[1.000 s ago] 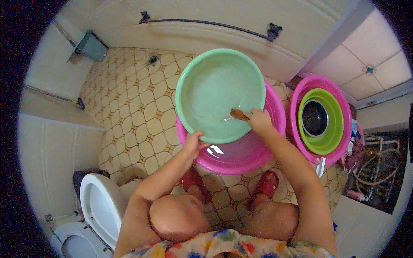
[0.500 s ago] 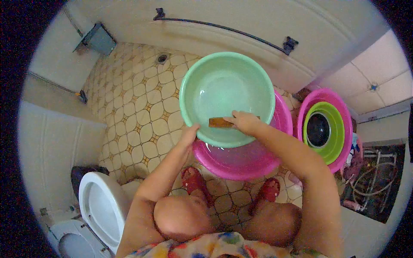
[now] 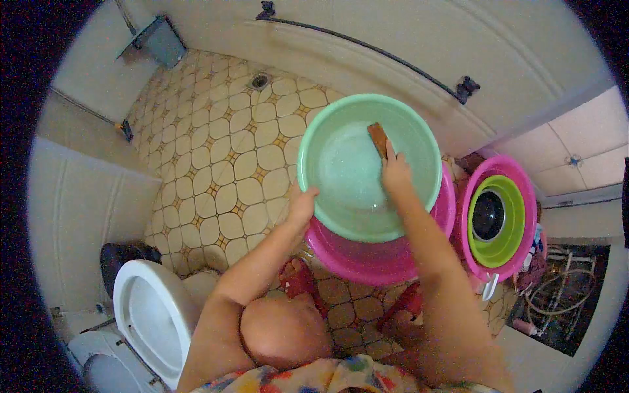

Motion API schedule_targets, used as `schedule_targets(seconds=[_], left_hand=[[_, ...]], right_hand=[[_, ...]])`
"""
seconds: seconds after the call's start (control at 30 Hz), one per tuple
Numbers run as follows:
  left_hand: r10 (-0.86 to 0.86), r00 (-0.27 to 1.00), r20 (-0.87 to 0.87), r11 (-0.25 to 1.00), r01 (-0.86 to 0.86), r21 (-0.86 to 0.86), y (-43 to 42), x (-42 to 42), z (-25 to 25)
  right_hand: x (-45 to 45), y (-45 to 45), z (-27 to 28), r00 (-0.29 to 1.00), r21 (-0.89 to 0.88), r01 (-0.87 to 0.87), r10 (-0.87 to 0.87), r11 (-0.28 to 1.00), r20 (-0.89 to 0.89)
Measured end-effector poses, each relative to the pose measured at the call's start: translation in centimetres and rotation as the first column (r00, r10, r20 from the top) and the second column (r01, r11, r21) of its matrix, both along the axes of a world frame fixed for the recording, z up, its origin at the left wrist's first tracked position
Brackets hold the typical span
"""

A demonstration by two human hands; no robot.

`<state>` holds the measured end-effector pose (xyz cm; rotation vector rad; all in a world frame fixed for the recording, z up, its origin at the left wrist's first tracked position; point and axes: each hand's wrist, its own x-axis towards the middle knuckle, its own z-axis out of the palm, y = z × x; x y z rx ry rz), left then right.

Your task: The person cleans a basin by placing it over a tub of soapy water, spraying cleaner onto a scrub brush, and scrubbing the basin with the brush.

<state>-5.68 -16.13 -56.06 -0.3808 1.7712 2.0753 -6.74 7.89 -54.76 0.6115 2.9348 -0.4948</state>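
Note:
A pale green basin (image 3: 341, 203) is held tilted above a larger pink basin (image 3: 367, 265), which shows below and to the right of it. My left hand (image 3: 303, 204) is closed on the green basin's left rim, thumb on the inner side. Inside that basin, my right hand (image 3: 397, 173) grips a brown wooden brush (image 3: 377, 139), its far end pointing away from me. The brush lies against the basin's inner surface; its bristles are hidden. The inside of the green basin looks wet, with a few glints.
At right, another pink basin (image 3: 470, 259) holds a lime green one (image 3: 517, 239) with a dark round vessel (image 3: 488, 216) in it. A white toilet (image 3: 154, 321) stands at lower left. A floor drain (image 3: 260, 81) and wall rail (image 3: 367, 49) lie ahead.
My right hand has moved the brush from the near inner wall farther into the green basin, turning it from crosswise to lengthwise. My left hand stays on the rim. The view has shifted slightly.

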Motion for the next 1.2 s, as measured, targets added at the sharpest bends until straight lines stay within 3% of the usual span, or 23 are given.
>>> schedule_targets(seconds=[0.07, 0.27, 0.3, 0.4, 0.53, 0.67, 0.8, 0.9, 1.03, 1.1, 1.17, 1.2], left_hand=[[0.039, 0.998, -0.045, 0.999, -0.04, -0.011, 0.4, 0.2, -0.9], [0.089, 0.996, -0.011, 0.996, -0.09, -0.026, 0.4, 0.2, -2.1], [0.081, 0.997, -0.018, 0.997, -0.081, -0.008, 0.4, 0.4, -1.1], [0.047, 0.999, -0.016, 0.998, -0.047, -0.03, 0.3, 0.4, -0.9], [0.128, 0.991, -0.051, 0.992, -0.127, 0.014, 0.9, 1.0, -0.7], [0.11, 0.993, 0.033, 0.994, -0.11, 0.004, 0.4, 0.9, -1.5], [0.072, 0.994, 0.081, 0.997, -0.07, -0.029, -0.6, 0.6, -3.8], [0.04, 0.999, 0.036, 0.999, -0.04, 0.005, 0.4, 1.6, -2.5], [0.133, 0.991, 0.025, 0.99, -0.134, 0.037, 1.2, 2.7, -1.1], [0.083, 0.986, 0.143, 0.987, -0.102, 0.128, -0.9, 1.6, -5.8], [0.073, 0.988, 0.136, 0.991, -0.087, 0.097, -0.8, 0.9, -5.3], [0.089, 0.993, 0.083, 0.996, -0.09, 0.013, 0.0, 1.1, -1.1]], right_hand=[[1.3, -1.5, -0.3, 0.992, -0.069, 0.109, -0.113, 0.992, -0.052], [1.5, -4.8, -2.5, 0.94, -0.122, -0.339, 0.341, 0.933, -0.005], [0.9, -4.1, -1.3, 0.955, -0.105, -0.282, 0.29, 0.954, 0.068], [0.5, -1.0, -1.0, 0.996, -0.104, 0.082, -0.086, 0.991, -0.031], [0.7, -3.7, -2.4, 0.997, -0.159, 0.029, -0.039, 0.987, -0.063], [2.0, -6.3, -2.3, 0.966, -0.218, -0.259, 0.258, 0.941, -0.035], [1.8, -1.1, -2.7, 0.987, -0.188, 0.153, -0.158, 0.97, -0.012], [3.5, -1.2, -2.1, 0.978, -0.195, 0.207, -0.195, 0.959, 0.077], [4.7, -4.5, -4.5, 0.998, -0.331, -0.05, 0.034, 0.942, -0.053], [5.3, -6.1, -4.2, 0.983, -0.328, -0.111, 0.056, 0.938, -0.173], [4.5, -6.2, -0.9, 0.988, -0.302, -0.136, 0.105, 0.943, -0.117], [3.9, -6.0, 0.8, 0.988, -0.287, -0.149, 0.129, 0.946, -0.088]])
